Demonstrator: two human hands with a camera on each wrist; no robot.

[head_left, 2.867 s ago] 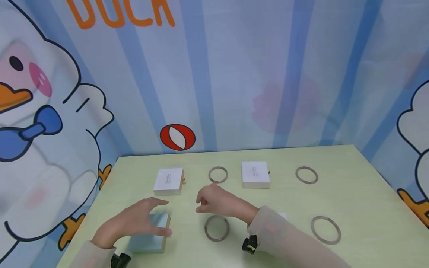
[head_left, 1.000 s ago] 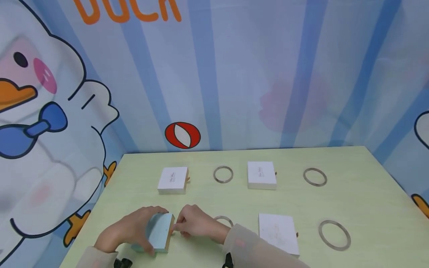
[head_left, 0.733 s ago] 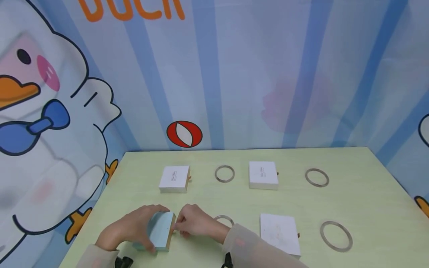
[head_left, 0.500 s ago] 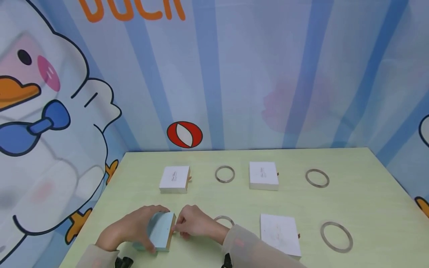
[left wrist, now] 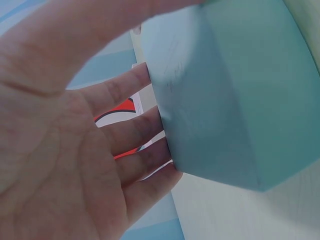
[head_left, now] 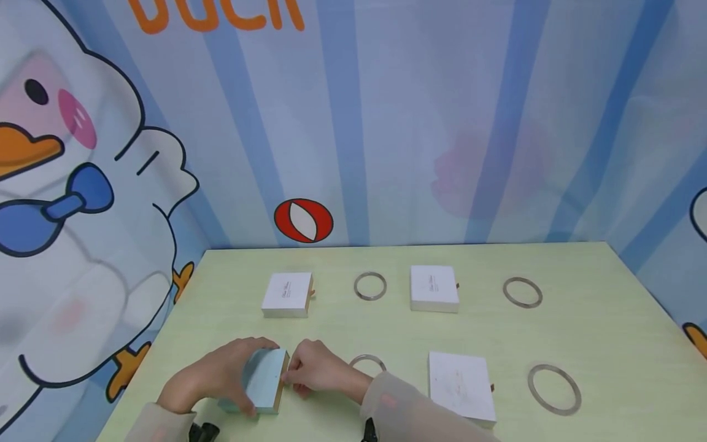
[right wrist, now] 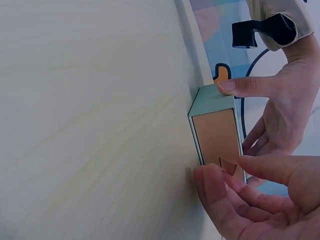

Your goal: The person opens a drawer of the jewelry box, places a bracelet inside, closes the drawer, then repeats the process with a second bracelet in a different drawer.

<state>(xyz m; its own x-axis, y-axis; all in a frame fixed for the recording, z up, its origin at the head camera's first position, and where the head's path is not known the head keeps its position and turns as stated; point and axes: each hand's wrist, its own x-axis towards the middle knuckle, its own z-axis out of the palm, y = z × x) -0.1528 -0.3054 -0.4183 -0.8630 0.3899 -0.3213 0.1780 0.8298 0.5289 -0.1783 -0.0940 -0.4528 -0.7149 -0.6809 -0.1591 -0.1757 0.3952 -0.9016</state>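
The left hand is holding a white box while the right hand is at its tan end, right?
Not quite: the box is pale blue-green, not white; the head view shows this. The left hand holds it and the right hand is at its tan end.

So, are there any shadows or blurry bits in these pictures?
Head view: soft shade on the blue box beside the left hand; left wrist view: the box's writing is too faint to read; right wrist view: a soft shadow on the table by the right hand.
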